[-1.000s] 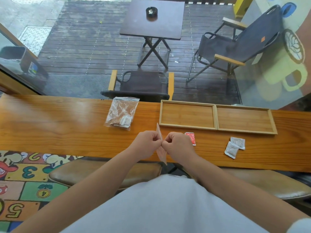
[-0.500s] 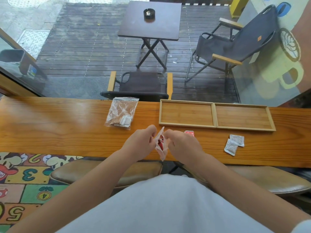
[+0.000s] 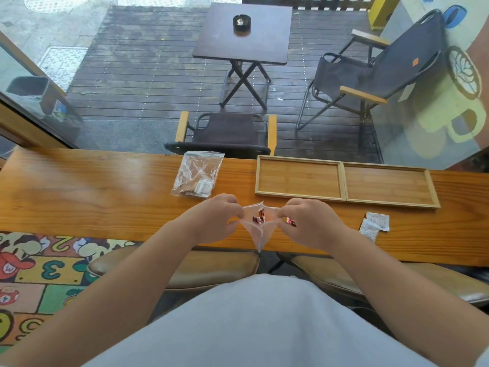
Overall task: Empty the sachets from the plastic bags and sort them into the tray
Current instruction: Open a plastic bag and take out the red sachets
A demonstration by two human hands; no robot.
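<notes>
My left hand [image 3: 215, 219] and my right hand [image 3: 309, 221] each pinch one side of a small clear plastic bag [image 3: 258, 234], pulling its mouth apart above the counter's near edge. Red sachets [image 3: 259, 218] show inside the bag. A red sachet [image 3: 291, 221] lies on the counter, mostly hidden under my right hand. Two white sachets [image 3: 374, 224] lie to the right. A second clear bag [image 3: 197, 174] with white sachets lies behind my left hand. The two-compartment wooden tray [image 3: 343, 181] sits at the back right, both compartments bare.
The long wooden counter [image 3: 79, 192] runs left to right against a window. Two padded stools [image 3: 185, 268] stand below its near edge. Outside are a folding table and chairs.
My hands have moved apart and the bag's mouth has gone from pinched flat to pulled wide, showing the red sachets inside.
</notes>
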